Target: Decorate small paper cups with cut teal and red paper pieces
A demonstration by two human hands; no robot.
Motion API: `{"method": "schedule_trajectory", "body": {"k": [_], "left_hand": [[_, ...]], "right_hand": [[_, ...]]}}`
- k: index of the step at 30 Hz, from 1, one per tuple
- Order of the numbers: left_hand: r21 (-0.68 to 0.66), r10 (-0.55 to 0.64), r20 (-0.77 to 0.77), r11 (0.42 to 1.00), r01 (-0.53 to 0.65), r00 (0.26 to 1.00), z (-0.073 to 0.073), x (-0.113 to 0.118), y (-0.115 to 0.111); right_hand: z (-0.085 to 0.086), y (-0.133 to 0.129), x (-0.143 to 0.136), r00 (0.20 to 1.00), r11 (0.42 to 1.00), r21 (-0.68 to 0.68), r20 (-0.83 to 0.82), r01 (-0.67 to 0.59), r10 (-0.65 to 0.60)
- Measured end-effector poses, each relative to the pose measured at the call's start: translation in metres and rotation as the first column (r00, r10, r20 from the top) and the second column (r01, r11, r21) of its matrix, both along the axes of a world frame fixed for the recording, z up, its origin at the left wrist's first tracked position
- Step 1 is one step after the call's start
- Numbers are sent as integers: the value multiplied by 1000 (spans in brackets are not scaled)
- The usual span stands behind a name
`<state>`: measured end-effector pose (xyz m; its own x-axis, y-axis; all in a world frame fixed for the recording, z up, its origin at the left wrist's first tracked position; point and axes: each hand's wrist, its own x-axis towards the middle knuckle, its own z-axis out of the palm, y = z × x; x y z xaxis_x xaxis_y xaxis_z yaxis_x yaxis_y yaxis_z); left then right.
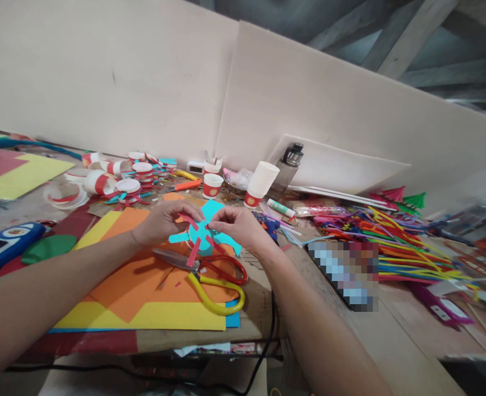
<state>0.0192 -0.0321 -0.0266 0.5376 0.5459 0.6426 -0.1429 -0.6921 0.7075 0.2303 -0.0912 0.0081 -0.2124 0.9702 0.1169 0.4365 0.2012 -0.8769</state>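
Both hands meet at a small paper craft (203, 246), a light-blue disc with blue and red paper strips spreading out from it. My left hand (169, 215) pinches its upper left side, close to a red strip. My right hand (236, 223) pinches the upper right side with thumb and forefinger. Just below the craft lie scissors (216, 294) with one red and one yellow handle loop, blades pointing left. They rest on orange paper (123, 294) stacked over yellow paper (172, 316). The fingertips partly cover the craft's upper edge.
Cut cup pieces with strips (143, 171) crowd the back left. Behind my hands stand a paper cup (212, 187), stacked cups (263, 181) and a bottle (286, 170). A glue stick (280, 208), a phone (344, 272) and colourful pipe cleaners (408, 267) lie rightward; a blue tool (11, 250) lies left.
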Motion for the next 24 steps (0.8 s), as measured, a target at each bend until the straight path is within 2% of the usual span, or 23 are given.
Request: {"method": "schedule_trajectory", "body": {"k": [5, 8, 11, 14, 16, 20, 24], "left_hand": [[-58, 1, 0, 998, -1, 1000, 1, 1, -2], [-152, 14, 7, 988, -12, 1000, 5, 2, -5], [-286, 81, 30, 956, -69, 996, 8, 3, -5], [-443, 125, 40, 892, -94, 991, 5, 6, -1], [-545, 107, 80, 837, -47, 991, 1, 9, 2], [-688, 114, 158, 725, 27, 981, -3, 15, 4], [-768, 139, 103, 641, -10, 985, -3, 17, 1]], "right_hand": [[-2, 0, -2, 1000, 1000, 3, -26, 3, -3], [1, -3, -3, 995, 994, 43, -32, 99, -97], [4, -4, -1, 975, 974, 65, -67, 216, -211], [4, -4, 3, 943, 950, 99, -188, 295, -274], [3, -3, 6, 926, 934, 127, -230, 334, -300], [-1, -1, 8, 938, 941, 148, -217, 305, -270], [-9, 3, 5, 963, 957, 135, -128, 255, -238]]}}
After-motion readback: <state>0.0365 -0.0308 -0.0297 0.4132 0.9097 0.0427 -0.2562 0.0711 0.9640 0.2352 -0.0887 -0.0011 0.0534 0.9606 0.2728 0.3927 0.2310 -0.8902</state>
